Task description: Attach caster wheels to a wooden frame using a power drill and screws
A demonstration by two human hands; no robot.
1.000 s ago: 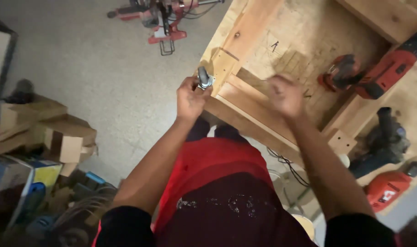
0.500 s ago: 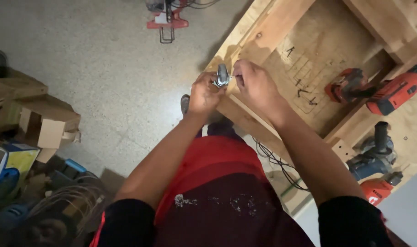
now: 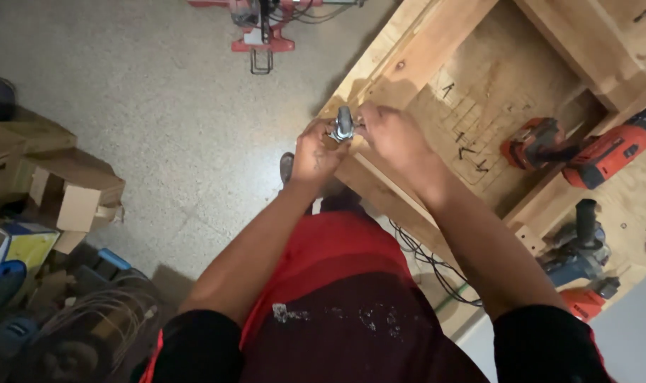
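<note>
Your left hand (image 3: 317, 152) pinches a small metal caster wheel (image 3: 343, 125) between its fingertips, gripping it from the left, and your right hand (image 3: 392, 136) closes on the same caster from the right, fingers curled narrow around its far side. The caster sits between both hands, held in the air just above the near-left corner of the wooden frame (image 3: 401, 67). Inside that frame, the recessed plywood panel (image 3: 479, 92) carries dark pencil marks, and a red cordless drill (image 3: 606, 152) lies on its right part beside an orange-red tool (image 3: 532, 142). Near right, a blue-grey power tool (image 3: 578, 245) and a black cable (image 3: 425, 259) rest by the frame. Far off stands a red miter saw (image 3: 266, 21); cardboard boxes (image 3: 60, 188) pile on the concrete floor (image 3: 160, 106) at left.
</note>
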